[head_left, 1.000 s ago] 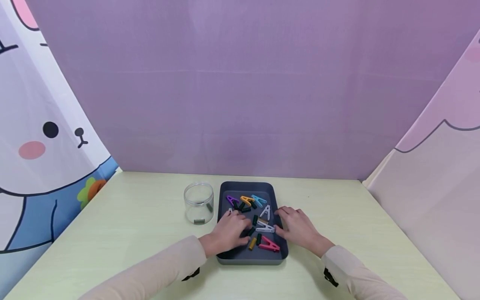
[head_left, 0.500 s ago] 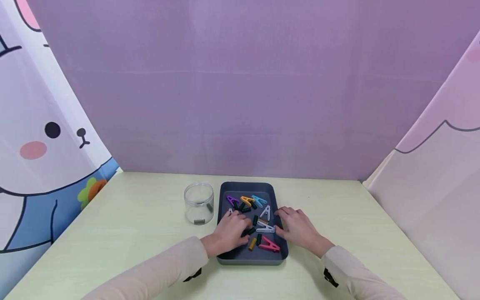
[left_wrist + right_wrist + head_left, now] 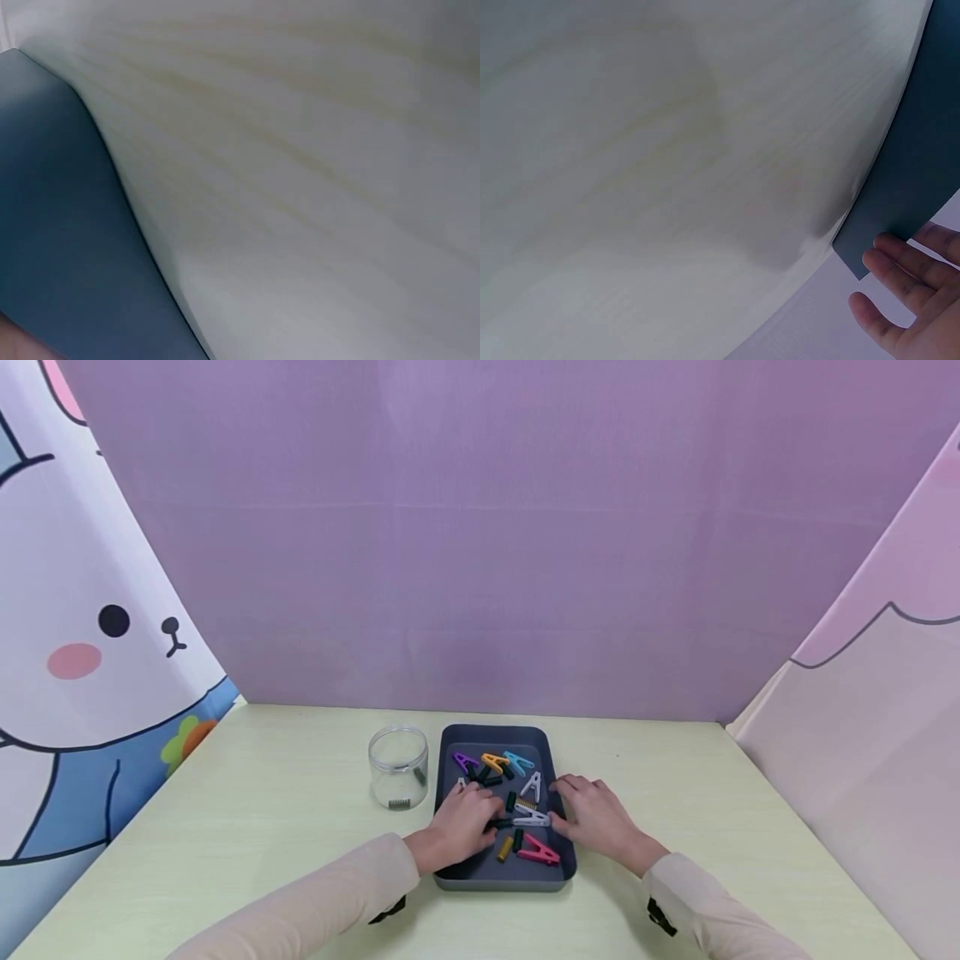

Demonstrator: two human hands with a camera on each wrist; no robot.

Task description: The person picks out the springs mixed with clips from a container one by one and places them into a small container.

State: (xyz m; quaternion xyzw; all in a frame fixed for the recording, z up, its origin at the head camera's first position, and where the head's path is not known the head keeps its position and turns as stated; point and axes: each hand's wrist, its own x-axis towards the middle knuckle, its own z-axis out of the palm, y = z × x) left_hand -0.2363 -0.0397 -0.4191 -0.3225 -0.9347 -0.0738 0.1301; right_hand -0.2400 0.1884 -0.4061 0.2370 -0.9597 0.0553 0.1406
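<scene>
In the head view a dark grey tray [image 3: 506,884] holds springs and plastic clips. My left hand [image 3: 459,827] reaches over its left rim with bent fingers and pinches a dark green spring [image 3: 498,823] close to the tray's floor. A white clip [image 3: 531,816] lies just right of that spring. My right hand [image 3: 596,814] rests at the right rim with loosely bent fingers, holding no clip or spring. In the right wrist view its fingers [image 3: 900,274] touch the tray's wall [image 3: 896,187]. The left wrist view shows mostly tray wall and tabletop; the left fingertips are hidden there.
A clear round jar [image 3: 397,768] with dark springs inside stands left of the tray. Also in the tray are a pink clip [image 3: 538,851], a gold spring [image 3: 506,848], and purple, orange and blue clips [image 3: 517,763] near the back. A purple backdrop [image 3: 480,610] rises behind the table.
The dark green spring at my left fingers has turned from slanted to nearly level. My left hand has shifted very slightly; the right hand stays at the rim.
</scene>
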